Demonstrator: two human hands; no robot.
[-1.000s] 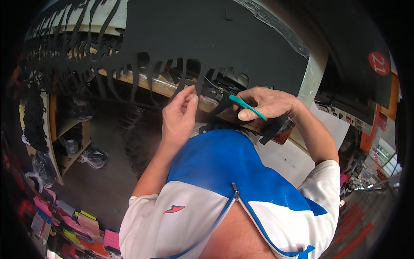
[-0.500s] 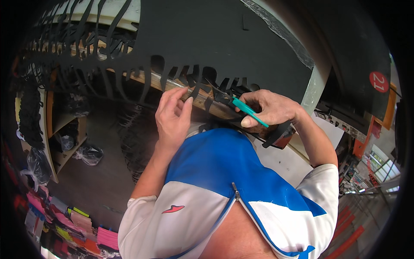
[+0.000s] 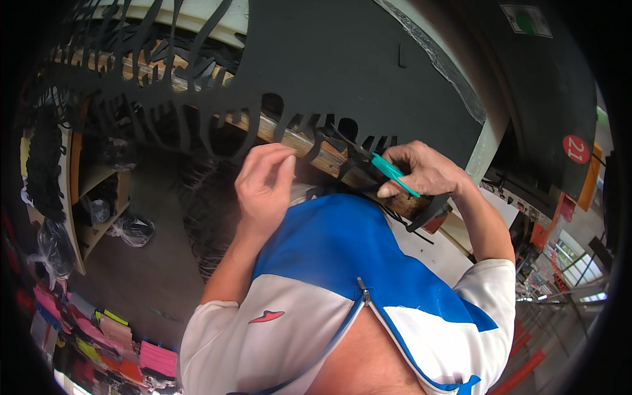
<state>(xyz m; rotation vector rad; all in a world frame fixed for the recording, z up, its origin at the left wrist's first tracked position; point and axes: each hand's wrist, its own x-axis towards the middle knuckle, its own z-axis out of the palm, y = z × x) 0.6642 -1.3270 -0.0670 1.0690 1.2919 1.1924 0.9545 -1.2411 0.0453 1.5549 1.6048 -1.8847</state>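
My right hand (image 3: 421, 172) grips teal-handled scissors (image 3: 396, 174). Their dark blades point up and left along the cut edge of a large black sheet (image 3: 342, 59). Left of them, my left hand (image 3: 264, 184) is raised with thumb and forefinger pinched together, close to the sheet's hanging strips; whether anything thin sits between the fingertips I cannot make out. Curved slots and narrow tongues run along the sheet's near edge. Under that edge shows a worn wooden bar (image 3: 322, 148). The scissor tips are partly lost against the black material.
Left of me stands a shelf unit (image 3: 79, 217) with plastic-bagged items, and a clear bag (image 3: 133, 229) lies by it. Pink and other bright pieces (image 3: 157, 359) are stacked lower left. A dark machine panel with a red round label (image 3: 575, 149) rises at the right.
The sheet and bar appear further right and slightly lower in view. My left thumb and forefinger have come together from a small gap. My right hand has shifted slightly right with the scissors.
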